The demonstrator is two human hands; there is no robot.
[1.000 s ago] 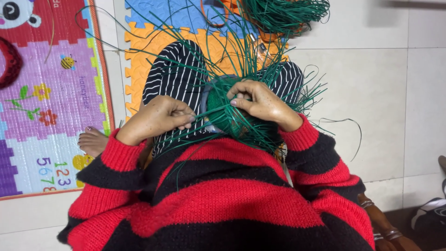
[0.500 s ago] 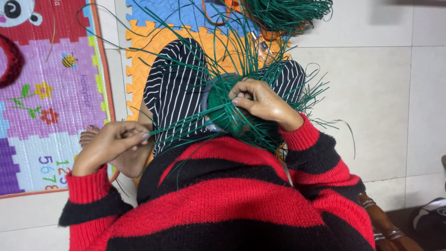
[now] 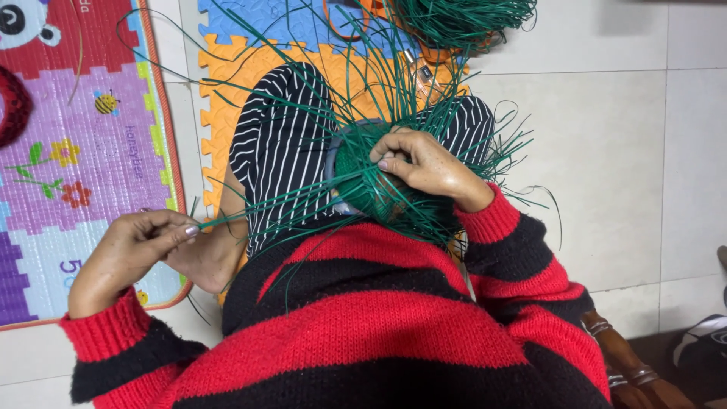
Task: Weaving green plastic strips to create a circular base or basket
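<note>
A half-woven green basket of thin green strands rests in my lap on black-and-white striped trousers. My right hand presses on top of the basket, fingers curled into the weave. My left hand is out to the left, pinching the end of one long green strand that runs taut back to the basket. Loose strand ends fan out from the basket in all directions. My red-and-black striped sweater sleeves cover both forearms.
An orange and blue foam puzzle mat lies under my legs. A colourful play mat lies to the left. A bundle of green strands sits at the top. Pale floor tiles spread to the right; another person's arm with bangles shows at the lower right.
My left hand has moved from the basket out to the left and down, drawing one green strand taut. My right hand has stayed on the basket.
</note>
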